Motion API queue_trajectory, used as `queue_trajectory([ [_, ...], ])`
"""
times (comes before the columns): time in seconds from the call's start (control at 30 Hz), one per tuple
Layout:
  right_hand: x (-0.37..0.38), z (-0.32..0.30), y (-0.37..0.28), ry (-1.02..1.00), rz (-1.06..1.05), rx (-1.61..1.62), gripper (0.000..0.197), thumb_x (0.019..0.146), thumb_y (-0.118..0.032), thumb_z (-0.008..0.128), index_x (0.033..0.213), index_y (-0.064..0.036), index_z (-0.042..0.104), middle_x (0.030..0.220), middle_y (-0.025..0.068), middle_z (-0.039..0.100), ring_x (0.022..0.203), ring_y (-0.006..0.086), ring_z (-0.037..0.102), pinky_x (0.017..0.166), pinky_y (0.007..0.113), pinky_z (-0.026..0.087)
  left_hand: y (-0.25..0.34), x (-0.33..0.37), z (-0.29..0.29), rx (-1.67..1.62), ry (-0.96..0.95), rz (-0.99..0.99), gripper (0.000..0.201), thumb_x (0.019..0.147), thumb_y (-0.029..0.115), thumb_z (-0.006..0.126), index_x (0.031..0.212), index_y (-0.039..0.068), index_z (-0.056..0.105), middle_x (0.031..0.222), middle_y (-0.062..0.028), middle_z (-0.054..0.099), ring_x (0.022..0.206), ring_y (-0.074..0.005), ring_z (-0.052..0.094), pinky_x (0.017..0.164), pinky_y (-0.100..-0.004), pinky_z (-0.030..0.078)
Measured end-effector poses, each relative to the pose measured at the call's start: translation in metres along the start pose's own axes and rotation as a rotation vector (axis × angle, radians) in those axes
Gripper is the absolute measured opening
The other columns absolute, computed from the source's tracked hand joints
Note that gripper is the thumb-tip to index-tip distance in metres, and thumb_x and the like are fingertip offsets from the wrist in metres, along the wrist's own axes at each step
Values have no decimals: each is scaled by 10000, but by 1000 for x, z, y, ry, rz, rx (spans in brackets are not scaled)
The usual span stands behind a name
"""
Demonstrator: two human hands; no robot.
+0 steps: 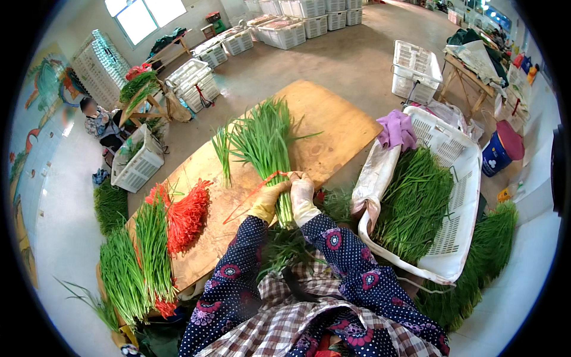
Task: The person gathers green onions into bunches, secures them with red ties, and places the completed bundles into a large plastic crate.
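Clamping a bunch of green chives (264, 149) near its cut end, the left hand (269, 202) and right hand (302, 195) sit side by side at the middle of the tabletop (333, 125), both gloved grips wrapped fully around the stalks. A red tie (257, 191) runs from the hands toward 8 o'clock, seemingly held taut so it can bind the stalks where they are squeezed together. The leaf tips fan toward 12 o'clock, away from the person. A pile of loose red ties (187, 214) lies at 9 o'clock, beside tied bundles (140, 262) laid at 8 o'clock. A white crate (464, 178) of loose chives stands tilted at 3 o'clock, probably for easy reaching.
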State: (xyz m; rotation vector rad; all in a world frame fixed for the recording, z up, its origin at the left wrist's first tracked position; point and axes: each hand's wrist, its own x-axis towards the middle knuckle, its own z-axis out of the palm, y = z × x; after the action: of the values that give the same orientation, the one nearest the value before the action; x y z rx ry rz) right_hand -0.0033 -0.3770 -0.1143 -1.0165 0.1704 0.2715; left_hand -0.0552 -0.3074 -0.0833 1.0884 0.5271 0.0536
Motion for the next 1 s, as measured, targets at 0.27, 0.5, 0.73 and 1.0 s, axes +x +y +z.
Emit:
queue_trajectory([
  [0.27,24,12,-30,-261,-271,-472,83,832,-93,550,796,-25,583,670,34,587,578,96,524,538,230,419,0,-6,-24,-548,-154,-124,199,815,133,595,965,10,550,784,-125,633,621,-226,624,560,-329,556],
  [0.5,167,-4,-99,-71,-414,-224,140,807,-134,579,782,-3,536,668,78,592,564,153,571,498,281,456,37,-25,-23,-854,-357,56,406,814,179,615,1114,-55,473,821,-124,605,664,-183,625,573,-257,555],
  [0.73,260,-73,-82,151,-291,-299,141,763,-141,576,701,-26,525,601,56,566,452,155,523,426,319,420,101,-37,-22,-1120,-605,144,575,820,149,604,1284,3,299,1194,-218,415,835,-213,561,678,-297,548],
  [1.0,283,-105,-54,242,-253,-425,131,741,-149,567,683,-40,523,553,59,535,449,160,518,422,320,419,172,-3,-24,-822,-665,303,519,826,147,598,1229,-52,338,1159,-202,435,867,-193,531,708,-278,526],
])
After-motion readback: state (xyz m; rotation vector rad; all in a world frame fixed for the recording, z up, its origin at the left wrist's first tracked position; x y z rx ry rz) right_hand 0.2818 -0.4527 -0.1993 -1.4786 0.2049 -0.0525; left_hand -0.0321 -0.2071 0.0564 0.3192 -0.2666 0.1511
